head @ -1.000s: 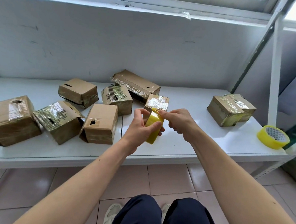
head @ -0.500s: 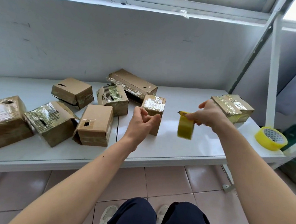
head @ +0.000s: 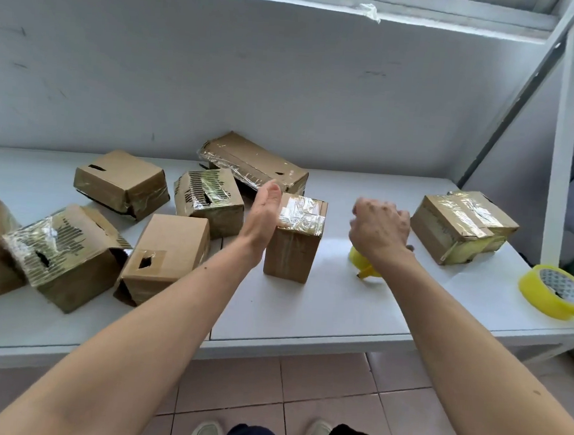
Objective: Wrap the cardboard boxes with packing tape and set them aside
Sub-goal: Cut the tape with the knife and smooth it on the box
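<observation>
A small cardboard box [head: 292, 251] stands upright mid-table, its top covered in shiny tape. My left hand [head: 265, 212] is right beside the box's left side with straight fingers, holding nothing. My right hand [head: 380, 225] hovers to the right of the box with its fingers curled downward. Under its wrist, a yellow tape roll [head: 362, 264] sits low on the white table [head: 323, 308] with a loose tape end sticking out. The wrist hides whether the fingers still grip the roll.
Several taped cardboard boxes [head: 170, 256] crowd the table's left half, one long box [head: 252, 160] at the back. A taped box [head: 461, 226] lies at the right, and a second yellow tape roll [head: 555, 290] near the right edge. A white shelf post [head: 562, 141] rises at the right.
My right hand carried the yellow roll away from my left hand, rightward and down to the table. My left hand opened and moved up beside the upright box.
</observation>
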Demonstrator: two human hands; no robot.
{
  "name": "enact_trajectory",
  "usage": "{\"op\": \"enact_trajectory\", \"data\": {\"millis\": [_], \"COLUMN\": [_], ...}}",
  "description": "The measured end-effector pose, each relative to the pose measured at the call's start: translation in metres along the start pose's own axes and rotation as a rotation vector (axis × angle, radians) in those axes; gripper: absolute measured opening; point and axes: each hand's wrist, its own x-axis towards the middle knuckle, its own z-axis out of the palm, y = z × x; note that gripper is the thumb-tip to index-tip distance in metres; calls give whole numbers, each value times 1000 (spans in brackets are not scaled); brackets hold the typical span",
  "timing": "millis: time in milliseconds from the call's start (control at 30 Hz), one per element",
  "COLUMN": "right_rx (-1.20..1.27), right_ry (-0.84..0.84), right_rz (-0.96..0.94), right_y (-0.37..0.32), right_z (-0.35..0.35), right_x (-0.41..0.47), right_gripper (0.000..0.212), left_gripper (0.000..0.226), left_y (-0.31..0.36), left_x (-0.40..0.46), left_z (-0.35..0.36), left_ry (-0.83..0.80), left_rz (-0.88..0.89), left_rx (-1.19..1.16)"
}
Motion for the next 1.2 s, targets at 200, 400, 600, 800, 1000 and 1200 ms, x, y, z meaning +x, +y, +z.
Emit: {"op": "enact_trajectory", "data": {"millis": [200, 400, 600, 800, 1000, 1200], "right_rx": [659, 348, 432, 455, 878, 690], "right_ry": [-255, -221, -261, -270, -183, -129], "right_rz": [177, 151, 189, 167, -83, 156], "right_y": [-71, -94, -95, -92, -79, -86], "right_z": [-9, 9, 6, 8, -11, 3], "right_x": [26, 25, 20, 14, -9, -10], "right_gripper": [54, 52, 60, 57, 30, 61], "left_gripper": [60, 56, 55, 48, 64, 56], "left_y": [-17, -30, -32, -26, 7, 2], "left_x": [9, -4, -3, -1, 10, -36], "left_z": [19, 23, 20, 22, 0, -1], "left_ry": [126, 299, 297, 309, 437, 48], "left_rz": [-50, -31, -37, -91, -456, -376], "left_rx": [-211, -190, -287, -310, -513, -417]}}
